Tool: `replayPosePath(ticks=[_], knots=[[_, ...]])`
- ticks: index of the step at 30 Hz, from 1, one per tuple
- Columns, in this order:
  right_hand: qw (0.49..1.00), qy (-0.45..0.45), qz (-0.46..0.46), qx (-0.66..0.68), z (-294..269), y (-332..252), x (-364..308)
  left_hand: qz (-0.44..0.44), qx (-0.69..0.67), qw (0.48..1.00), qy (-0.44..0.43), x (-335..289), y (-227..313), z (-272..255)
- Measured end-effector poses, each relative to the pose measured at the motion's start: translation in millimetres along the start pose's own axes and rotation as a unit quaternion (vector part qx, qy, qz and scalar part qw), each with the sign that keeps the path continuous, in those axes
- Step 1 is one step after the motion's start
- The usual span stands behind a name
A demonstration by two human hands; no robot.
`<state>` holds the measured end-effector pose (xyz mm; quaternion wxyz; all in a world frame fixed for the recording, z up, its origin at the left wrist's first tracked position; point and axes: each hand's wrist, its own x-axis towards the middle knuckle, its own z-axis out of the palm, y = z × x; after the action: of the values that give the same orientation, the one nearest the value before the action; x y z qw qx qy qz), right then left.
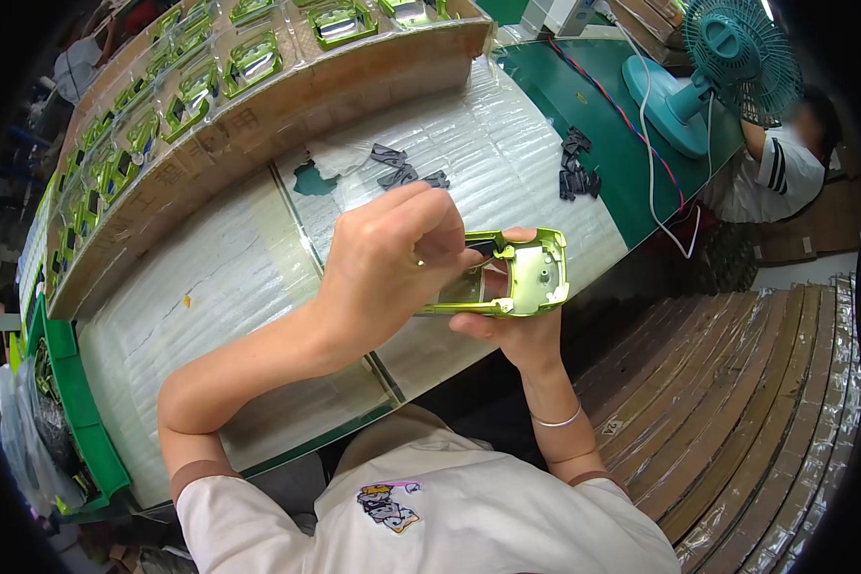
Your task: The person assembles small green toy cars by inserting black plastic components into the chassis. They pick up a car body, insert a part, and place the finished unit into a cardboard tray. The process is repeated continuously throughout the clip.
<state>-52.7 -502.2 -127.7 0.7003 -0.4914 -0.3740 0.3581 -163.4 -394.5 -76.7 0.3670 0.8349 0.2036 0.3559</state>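
Observation:
A lime-green plastic housing (538, 273) with a window-like opening is held over the near edge of the bench. My right hand (521, 335) grips it from below and the near side, its thumb along the rim. My left hand (387, 253) reaches over the housing's left part, fingers pinched together at the opening. A small dark piece (486, 248) shows by those fingertips, but whether they hold it is hidden. Beyond my hands, small black parts lie in loose piles, one pile (397, 169) past my left hand and another pile (577, 170) farther right.
A cardboard tray (287, 117) of similar green housings stands at the far left. A green bin (75, 407) sits at the bench's left end. A teal fan (689, 100) and cables (610, 100) occupy the far right. Stacked cardboard (727, 383) stands at right; another person (780, 177) sits beyond.

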Motion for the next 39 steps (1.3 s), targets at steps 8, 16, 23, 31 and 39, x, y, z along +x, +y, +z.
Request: replayPosePath(ticks=[8,16,23,31,39], knots=[[0.989,-0.036,-0.057,-0.132,-5.8,-0.8,0.3,0.109,0.088,0.989,-0.054,5.4,-11.1,-5.9],[0.992,-0.091,-0.083,-0.042,-2.4,-4.7,5.1,0.132,0.085,0.982,-0.101,0.6,-14.1,-6.5],[0.997,-0.025,-0.071,0.003,-0.7,-0.9,12.5,-0.209,-0.317,0.916,-0.126,-16.7,-35.5,-8.1],[0.980,0.066,-0.163,-0.097,21.1,-1.8,14.4,-0.147,-0.495,0.855,-0.045,-19.6,-24.1,12.8],[0.961,0.086,-0.214,-0.154,17.6,-2.3,11.7,0.023,-0.306,0.952,-0.014,-17.3,-35.4,13.0]])
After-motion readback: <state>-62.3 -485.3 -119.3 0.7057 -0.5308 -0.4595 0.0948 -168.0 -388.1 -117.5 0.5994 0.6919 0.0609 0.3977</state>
